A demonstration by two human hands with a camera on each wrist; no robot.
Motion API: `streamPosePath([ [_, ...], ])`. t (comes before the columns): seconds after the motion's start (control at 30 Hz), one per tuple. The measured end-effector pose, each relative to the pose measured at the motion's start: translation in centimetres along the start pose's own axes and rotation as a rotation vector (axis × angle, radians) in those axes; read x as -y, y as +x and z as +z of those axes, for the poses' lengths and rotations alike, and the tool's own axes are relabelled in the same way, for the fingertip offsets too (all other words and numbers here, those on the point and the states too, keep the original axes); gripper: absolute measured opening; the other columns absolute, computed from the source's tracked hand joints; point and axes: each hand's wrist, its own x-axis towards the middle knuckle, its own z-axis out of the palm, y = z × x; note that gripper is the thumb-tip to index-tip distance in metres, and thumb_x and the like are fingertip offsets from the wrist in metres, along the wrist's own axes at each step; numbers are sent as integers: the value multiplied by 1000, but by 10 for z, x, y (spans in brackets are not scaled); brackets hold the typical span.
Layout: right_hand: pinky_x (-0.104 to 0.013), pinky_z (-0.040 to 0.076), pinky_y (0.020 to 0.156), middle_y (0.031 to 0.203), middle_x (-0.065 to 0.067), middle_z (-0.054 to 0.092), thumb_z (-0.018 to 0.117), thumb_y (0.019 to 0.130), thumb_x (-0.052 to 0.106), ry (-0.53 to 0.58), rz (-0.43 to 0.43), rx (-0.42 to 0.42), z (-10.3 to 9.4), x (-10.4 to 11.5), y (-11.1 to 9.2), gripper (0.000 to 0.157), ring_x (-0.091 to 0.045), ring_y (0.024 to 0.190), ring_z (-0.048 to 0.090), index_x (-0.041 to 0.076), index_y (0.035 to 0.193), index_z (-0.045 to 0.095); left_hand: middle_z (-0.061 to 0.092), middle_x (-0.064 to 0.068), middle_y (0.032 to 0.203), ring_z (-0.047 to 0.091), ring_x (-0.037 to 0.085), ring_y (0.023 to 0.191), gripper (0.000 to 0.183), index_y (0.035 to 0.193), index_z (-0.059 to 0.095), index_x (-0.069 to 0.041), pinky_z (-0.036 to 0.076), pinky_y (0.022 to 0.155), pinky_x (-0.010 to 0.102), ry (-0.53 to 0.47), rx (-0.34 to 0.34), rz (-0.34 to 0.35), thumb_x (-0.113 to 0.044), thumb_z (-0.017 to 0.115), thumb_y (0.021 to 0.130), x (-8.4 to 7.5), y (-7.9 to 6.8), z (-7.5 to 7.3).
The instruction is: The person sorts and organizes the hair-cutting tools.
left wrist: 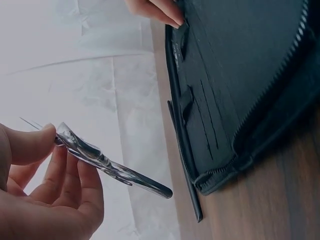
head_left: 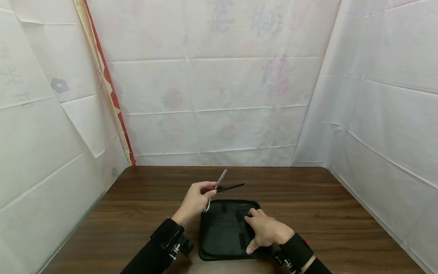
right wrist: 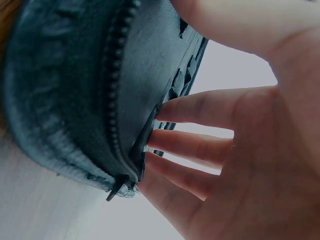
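Observation:
My left hand (head_left: 195, 199) pinches a pair of slim silver scissors (left wrist: 112, 167) between thumb and fingers. They are raised above the far left corner of a black zip case (head_left: 222, 232). The case lies opened out on the table, its dark lining showing slits and small straps (left wrist: 186, 104). On the case's right side rests my right hand (head_left: 268, 229), thumb near the front and fingers farther back. In the right wrist view its fairly straight fingertips (right wrist: 167, 111) touch the lining by the zipped edge, where a zip pull (right wrist: 117, 187) hangs.
A thin black stick-like thing (head_left: 234, 187) lies on the brown wooden table (head_left: 318, 209), just beyond the case. White printed sheets (head_left: 219, 95) hang behind the table and along both sides. Each wrist carries a black strap with a camera.

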Motion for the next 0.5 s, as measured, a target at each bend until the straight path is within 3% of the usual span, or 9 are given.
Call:
streamPosePath([
  [0.5, -46, 48, 99, 141, -8, 45, 87, 74, 49, -10, -2, 3, 0, 0, 0, 93, -31, 134, 41, 6, 148, 52, 68, 5, 99, 62, 21, 87, 25, 120, 71, -1, 51, 74, 31, 166, 40, 45, 2, 64, 97, 4, 0, -3],
])
